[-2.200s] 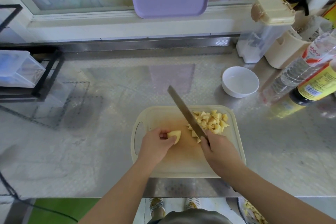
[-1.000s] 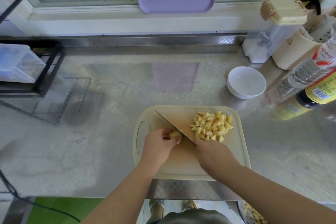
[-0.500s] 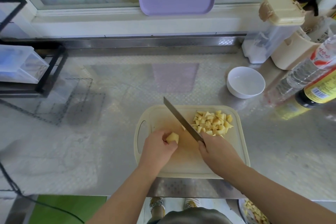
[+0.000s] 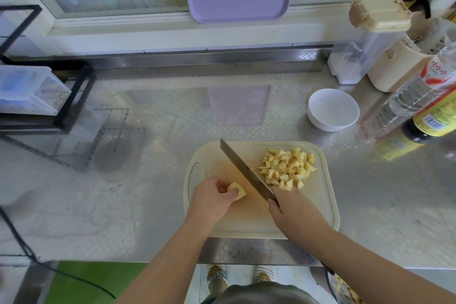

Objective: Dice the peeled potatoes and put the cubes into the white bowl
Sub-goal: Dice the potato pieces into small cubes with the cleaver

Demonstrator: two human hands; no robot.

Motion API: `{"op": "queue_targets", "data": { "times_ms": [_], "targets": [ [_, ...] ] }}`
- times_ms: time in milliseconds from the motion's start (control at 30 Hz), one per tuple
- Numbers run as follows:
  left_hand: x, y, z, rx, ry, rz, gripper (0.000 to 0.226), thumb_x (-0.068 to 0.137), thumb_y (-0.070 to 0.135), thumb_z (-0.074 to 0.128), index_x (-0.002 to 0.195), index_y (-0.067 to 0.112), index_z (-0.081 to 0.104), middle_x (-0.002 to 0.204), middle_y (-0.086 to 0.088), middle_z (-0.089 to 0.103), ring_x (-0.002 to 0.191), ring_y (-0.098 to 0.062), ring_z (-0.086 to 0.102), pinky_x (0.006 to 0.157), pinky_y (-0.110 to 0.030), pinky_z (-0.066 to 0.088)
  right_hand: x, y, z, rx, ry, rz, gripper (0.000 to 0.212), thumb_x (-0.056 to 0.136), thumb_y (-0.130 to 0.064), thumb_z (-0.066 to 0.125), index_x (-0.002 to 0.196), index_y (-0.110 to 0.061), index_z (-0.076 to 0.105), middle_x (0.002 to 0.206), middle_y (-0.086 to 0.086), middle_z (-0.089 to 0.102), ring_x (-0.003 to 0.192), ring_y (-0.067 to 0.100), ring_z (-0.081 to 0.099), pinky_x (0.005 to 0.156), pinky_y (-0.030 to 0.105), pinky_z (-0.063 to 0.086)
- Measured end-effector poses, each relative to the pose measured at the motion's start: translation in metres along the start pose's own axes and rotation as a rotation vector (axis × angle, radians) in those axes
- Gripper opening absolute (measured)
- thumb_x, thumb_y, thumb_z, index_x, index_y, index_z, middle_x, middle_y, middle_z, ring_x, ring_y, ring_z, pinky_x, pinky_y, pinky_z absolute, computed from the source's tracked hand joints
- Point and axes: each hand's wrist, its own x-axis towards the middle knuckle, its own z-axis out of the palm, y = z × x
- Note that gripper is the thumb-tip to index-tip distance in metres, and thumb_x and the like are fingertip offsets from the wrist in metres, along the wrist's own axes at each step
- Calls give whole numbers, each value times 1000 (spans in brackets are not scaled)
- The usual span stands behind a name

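We've got a pale potato chunk (image 4: 237, 189) lying left of heaped yellow cubes (image 4: 287, 168); white bowl (image 4: 333, 110) upright, well apart.

Left hand (image 4: 212, 201) pinches potato piece (image 4: 236, 190) on cutting board (image 4: 320, 215); right hand (image 4: 293, 208) grips knife (image 4: 243, 171); cubes (image 4: 287, 169) piled beside.

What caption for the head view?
Left hand holds a potato piece, right hand a knife beside diced cubes; white bowl empty.

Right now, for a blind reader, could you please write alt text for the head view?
The left hand holds a potato piece on a cream cutting board while the right hand grips a knife beside it. A pile of potato cubes lies on the board's far right; the white bowl beyond it is empty.
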Motion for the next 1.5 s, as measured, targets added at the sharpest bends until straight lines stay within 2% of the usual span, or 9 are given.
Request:
{"op": "queue_targets", "data": {
  "times_ms": [133, 233, 367, 533, 933, 1067, 1267, 1400, 1500],
  "targets": [
    [-2, -4, 8, -170, 21, -96, 26, 75, 42, 77, 92, 25, 66, 85, 5, 71, 79, -14, 70, 78, -39, 59, -4, -2, 2, -19, -3, -17, 20, 104, -32, 40, 90, -21, 50, 78, -2, 55, 70, 17, 56, 64, 32, 47],
    [-5, -7, 13, -245, 34, -99, 25, 74, 42, 77, 89, 28, 63, 85, 4, 72, 81, -15, 71, 79, -43, 60, -8, -3, 5, -37, -23, -19, 19, 104, -34, 39, 90, -24, 48, 74, -5, 52, 66, 13, 55, 63, 30, 47],
    [-6, -10, 15, -270, 41, -104, 25, 72, 45, 75, 88, 30, 63, 84, 5, 72, 79, -14, 71, 77, -41, 60, -11, -6, 11, -20, -14, -35, 14, 104, -31, 39, 92, -26, 46, 71, -8, 47, 64, 12, 50, 54, 26, 35],
    [-5, -10, 15, -272, 36, -118, 22, 73, 43, 76, 87, 31, 63, 82, 5, 72, 79, -14, 71, 77, -41, 60, -11, -8, 15, -13, -26, -20, 20, 104, -32, 39, 100, -24, 56, 79, -5, 55, 73, 14, 59, 69, 32, 53],
    [-6, -4, 11, -249, 7, -102, 21, 69, 42, 71, 83, 33, 59, 87, 4, 70, 82, -17, 70, 80, -43, 59, 11, -25, 24, -101, -83, 2, 14, 102, -21, 39, 106, -17, 51, 93, 8, 65, 84, 29, 66, 74, 43, 57],
    [-7, 0, 11, -213, 7, -81, 20, 75, 38, 72, 89, 30, 61, 88, 6, 69, 82, -14, 68, 80, -40, 58, 12, -19, 22, -74, -56, 4, 16, 103, -27, 39, 105, -18, 52, 93, 8, 65, 86, 29, 66, 74, 40, 55],
    [-9, 9, 12, -121, 52, 51, 27, 92, 28, 61, 119, 25, 66, 103, 13, 64, 90, -2, 57, 67, -6, 36, 13, 6, 3, -21, 25, 9, 14, 103, -28, 39, 100, -24, 51, 82, -4, 60, 76, 18, 61, 70, 36, 52],
    [-11, 8, 10, -118, 65, 85, 39, 90, 33, 65, 127, 21, 63, 114, 8, 68, 99, -5, 62, 87, -19, 46, 9, 15, -2, -53, 22, -33, 14, 104, -30, 39, 102, -26, 52, 75, -7, 56, 68, 13, 57, 65, 32, 50],
    [-13, 2, 11, -122, 69, 80, 37, 85, 30, 73, 120, 21, 66, 106, 8, 69, 92, -2, 64, 82, -17, 49, 4, 14, -2, -71, 17, -70, 12, 103, -29, 40, 99, -25, 50, 78, -4, 55, 69, 17, 55, 63, 34, 48]
  ]
}}
